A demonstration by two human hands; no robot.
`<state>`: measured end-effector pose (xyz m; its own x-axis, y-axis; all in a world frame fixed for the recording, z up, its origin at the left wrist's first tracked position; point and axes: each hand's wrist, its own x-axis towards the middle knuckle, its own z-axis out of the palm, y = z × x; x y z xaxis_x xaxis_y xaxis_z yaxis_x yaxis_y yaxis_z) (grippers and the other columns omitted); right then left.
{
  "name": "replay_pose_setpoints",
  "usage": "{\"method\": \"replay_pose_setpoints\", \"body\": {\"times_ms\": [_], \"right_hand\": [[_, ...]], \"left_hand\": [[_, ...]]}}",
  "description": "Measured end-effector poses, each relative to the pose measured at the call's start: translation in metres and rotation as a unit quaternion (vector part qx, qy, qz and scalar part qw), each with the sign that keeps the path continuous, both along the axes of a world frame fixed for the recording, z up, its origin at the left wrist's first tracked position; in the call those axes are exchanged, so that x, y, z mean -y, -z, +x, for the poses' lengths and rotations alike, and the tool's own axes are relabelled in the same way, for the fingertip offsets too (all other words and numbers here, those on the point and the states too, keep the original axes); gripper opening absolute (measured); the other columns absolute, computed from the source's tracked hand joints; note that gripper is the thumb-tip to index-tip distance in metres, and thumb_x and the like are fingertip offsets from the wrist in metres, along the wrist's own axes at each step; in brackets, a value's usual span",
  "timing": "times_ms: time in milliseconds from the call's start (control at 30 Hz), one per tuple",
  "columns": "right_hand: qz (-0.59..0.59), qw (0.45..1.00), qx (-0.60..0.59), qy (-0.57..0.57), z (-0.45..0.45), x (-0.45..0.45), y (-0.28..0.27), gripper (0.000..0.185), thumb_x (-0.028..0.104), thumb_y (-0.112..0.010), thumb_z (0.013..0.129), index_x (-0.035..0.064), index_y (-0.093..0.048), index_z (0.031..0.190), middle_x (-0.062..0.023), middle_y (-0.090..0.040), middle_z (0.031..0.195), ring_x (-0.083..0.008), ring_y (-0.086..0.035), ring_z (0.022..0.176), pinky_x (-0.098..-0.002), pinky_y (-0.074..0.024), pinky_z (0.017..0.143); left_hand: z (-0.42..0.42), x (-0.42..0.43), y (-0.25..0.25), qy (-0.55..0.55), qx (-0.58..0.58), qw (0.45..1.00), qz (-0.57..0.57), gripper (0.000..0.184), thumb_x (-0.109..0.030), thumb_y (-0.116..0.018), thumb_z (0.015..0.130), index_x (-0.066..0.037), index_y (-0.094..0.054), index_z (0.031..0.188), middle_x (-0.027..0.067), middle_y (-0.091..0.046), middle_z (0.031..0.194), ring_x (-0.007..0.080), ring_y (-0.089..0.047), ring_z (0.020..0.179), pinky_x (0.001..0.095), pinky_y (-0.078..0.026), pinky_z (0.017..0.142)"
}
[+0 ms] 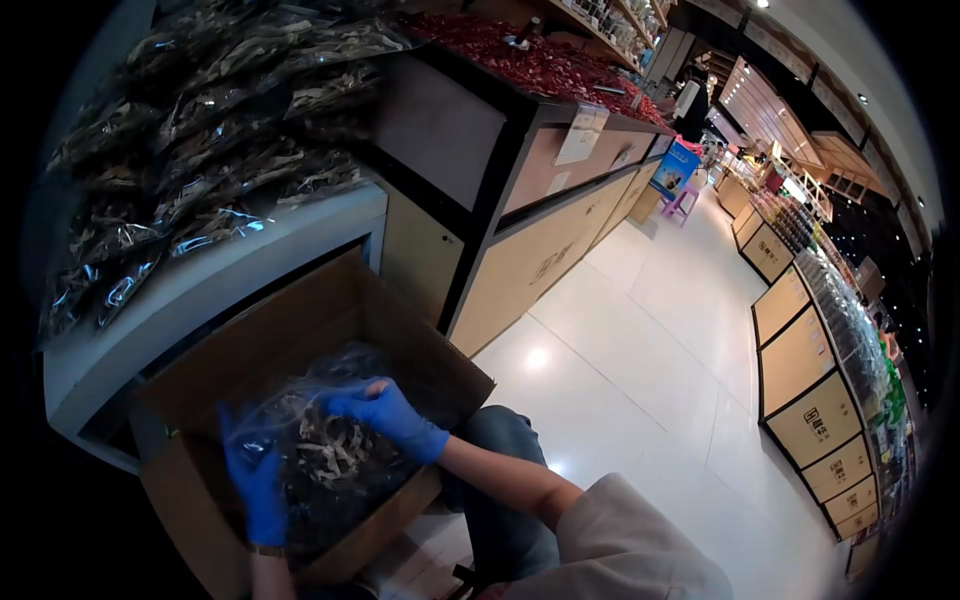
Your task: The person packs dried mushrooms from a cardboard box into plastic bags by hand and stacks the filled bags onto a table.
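Note:
An open cardboard box stands in front of me with clear plastic bags inside. Over it I hold a clear plastic bag of pale, curled dried pieces that look like dried mushrooms. My left hand, in a blue glove, grips the bag's left side with thumb and fingers. My right hand, also gloved in blue, pinches the upper right of the bag, with the fingers closed on the plastic. A fingertip shows bare through the right glove. The bag's lower part blends into the dark plastic below.
Similar bags lie in rows on a white-edged display stand behind the box. A counter heaped with red dried goods adjoins it. The tiled aisle runs to the right, past more display cabinets and a pink stool.

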<state>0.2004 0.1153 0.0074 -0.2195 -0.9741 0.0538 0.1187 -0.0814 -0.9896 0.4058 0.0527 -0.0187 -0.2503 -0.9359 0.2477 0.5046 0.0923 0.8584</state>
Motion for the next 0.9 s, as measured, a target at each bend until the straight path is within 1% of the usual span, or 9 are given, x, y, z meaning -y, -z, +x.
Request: {"method": "replay_pose_setpoints", "body": {"times_ms": [100,167,233,267,400,467,633,700,900], "right_hand": [[-0.051,0.989,-0.127,-0.047,0.0,0.003,0.031,0.02,0.014,-0.07,0.081,0.0005,-0.07,0.096,-0.0099,-0.071,0.088,-0.0091,-0.063,0.078,-0.027,-0.0504,0.074],[-0.035,0.968,-0.244,-0.05,0.003,-0.002,0.018,0.023,0.019,-0.071,0.081,0.0027,-0.07,0.097,-0.0125,-0.071,0.088,-0.0132,-0.066,0.076,-0.0286,-0.0504,0.073],[-0.027,0.929,-0.353,-0.104,0.004,0.0,0.026,0.025,0.023,-0.072,0.08,0.0041,-0.07,0.096,-0.0139,-0.069,0.088,-0.0166,-0.067,0.077,-0.0296,-0.0503,0.074],[-0.026,0.935,-0.334,-0.115,0.005,0.0,0.026,0.025,0.022,-0.071,0.08,0.0031,-0.07,0.096,-0.0142,-0.069,0.09,-0.0181,-0.068,0.078,-0.0293,-0.0501,0.074],[-0.058,0.964,-0.226,-0.124,0.01,-0.002,0.018,0.025,0.021,-0.07,0.08,0.0038,-0.069,0.099,-0.0155,-0.068,0.091,-0.0214,-0.067,0.079,-0.0293,-0.05,0.075],[-0.095,0.983,-0.126,-0.089,0.011,0.003,0.022,0.026,0.021,-0.068,0.084,0.005,-0.069,0.104,-0.0103,-0.069,0.102,-0.0134,-0.067,0.089,-0.026,-0.0485,0.082],[-0.035,0.932,-0.328,-0.151,0.012,0.0,0.033,0.025,0.023,-0.065,0.086,0.0088,-0.068,0.107,-0.0094,-0.068,0.103,-0.0206,-0.067,0.092,-0.0288,-0.0497,0.082],[-0.112,0.915,-0.356,-0.152,0.018,-0.001,0.042,0.026,0.022,-0.066,0.083,0.0129,-0.069,0.107,-0.0164,-0.066,0.091,-0.0314,-0.064,0.078,-0.0343,-0.0506,0.072],[-0.119,0.902,-0.399,-0.118,0.012,0.003,0.039,0.025,0.025,-0.067,0.083,0.0139,-0.069,0.105,-0.0118,-0.068,0.091,-0.0279,-0.066,0.079,-0.0326,-0.0515,0.073]], "left_hand": [[0.021,0.017,-0.003,-0.029,0.114,0.99,-0.08,0.1,-0.017,-0.076,0.064,-0.005,-0.021,0.147,0.0154,-0.04,0.14,0.0268,-0.043,0.127,0.0357,-0.037,0.104],[0.036,0.011,-0.017,-0.035,0.191,0.967,-0.164,0.102,-0.021,-0.08,0.058,-0.007,-0.028,0.145,0.0179,-0.047,0.134,0.0308,-0.049,0.12,0.0374,-0.041,0.099],[0.048,0.009,-0.019,0.057,0.482,0.833,-0.266,0.097,-0.023,-0.081,0.058,-0.01,-0.035,0.142,0.0174,-0.054,0.125,0.0331,-0.055,0.111,0.0389,-0.045,0.093],[0.048,0.007,-0.008,0.013,0.496,0.792,-0.357,0.072,-0.022,-0.077,0.066,-0.008,-0.05,0.131,0.0144,-0.063,0.1,0.0301,-0.06,0.091,0.0373,-0.048,0.079],[0.054,0.009,0.01,0.041,0.529,0.778,-0.337,0.043,-0.01,-0.072,0.068,-0.01,-0.064,0.11,0.0111,-0.065,0.096,0.0299,-0.06,0.091,0.0381,-0.048,0.078],[0.05,0.007,0.002,-0.016,0.485,0.786,-0.382,0.028,-0.005,-0.068,0.07,-0.009,-0.066,0.097,0.0101,-0.065,0.088,0.0288,-0.061,0.083,0.037,-0.049,0.072],[0.044,0.004,-0.01,-0.054,0.471,0.783,-0.403,0.024,-0.004,-0.067,0.07,-0.009,-0.066,0.093,0.0101,-0.065,0.086,0.029,-0.062,0.076,0.037,-0.049,0.068],[0.044,0.004,-0.006,-0.069,0.449,0.798,-0.396,0.021,-0.003,-0.067,0.07,-0.009,-0.066,0.09,0.0098,-0.065,0.084,0.0289,-0.061,0.073,0.0371,-0.049,0.066],[0.037,-0.003,0.008,-0.027,0.488,0.769,-0.411,0.014,-0.006,-0.068,0.071,-0.008,-0.062,0.084,0.0094,-0.061,0.077,0.0278,-0.06,0.071,0.0374,-0.048,0.063]]}}
